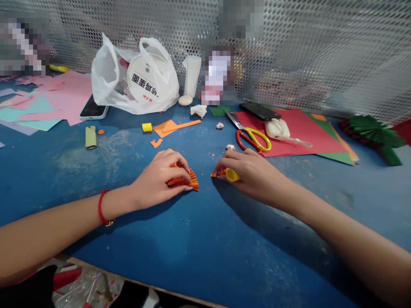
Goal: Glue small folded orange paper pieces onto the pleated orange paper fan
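Left hand point(159, 177) clamped on pleated orange fan point(186, 182) — pleats best kept squeezed; right hand point(253, 173) grips yellow cap point(231, 175) — table point(205, 244) middle.

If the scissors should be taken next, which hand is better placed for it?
Probably the right hand: the scissors lie just beyond it, on its side. It pinches a small yellow piece, which it would have to release. The left hand is farther and presses the pleated orange paper.

Left hand point(159, 177), right hand point(252, 173), palm-down, curled.
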`<state>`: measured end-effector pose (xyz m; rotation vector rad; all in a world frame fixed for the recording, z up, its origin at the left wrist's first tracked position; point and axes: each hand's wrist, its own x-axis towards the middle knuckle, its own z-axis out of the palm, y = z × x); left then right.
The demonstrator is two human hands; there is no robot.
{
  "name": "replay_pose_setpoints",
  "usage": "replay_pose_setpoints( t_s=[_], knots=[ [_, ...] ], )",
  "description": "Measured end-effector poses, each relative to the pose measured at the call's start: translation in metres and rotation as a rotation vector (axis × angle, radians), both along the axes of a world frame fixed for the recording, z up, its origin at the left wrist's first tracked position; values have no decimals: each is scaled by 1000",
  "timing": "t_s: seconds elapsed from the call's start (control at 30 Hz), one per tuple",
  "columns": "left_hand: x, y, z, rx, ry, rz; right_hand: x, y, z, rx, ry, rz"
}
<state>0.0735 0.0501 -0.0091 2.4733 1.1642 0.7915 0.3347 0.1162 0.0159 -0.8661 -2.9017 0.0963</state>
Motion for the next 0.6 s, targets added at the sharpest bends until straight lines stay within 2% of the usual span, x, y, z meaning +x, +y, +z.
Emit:
replay_pose_setpoints(
  t_s=[0.13,0.4,0.5,0.6],
  knots=[
    [-2,1,0,26,3,30,1,3,-1,-41,16,21],
    [-6,4,0,118,20,206,0,0,2,-108,60,79],
    [-3,2,1,145,11,185,1,-1,3,-98,24,131],
    [-1,-1,4,197,-30,98,-1,-3,6,-147,45,163]
  ],
)
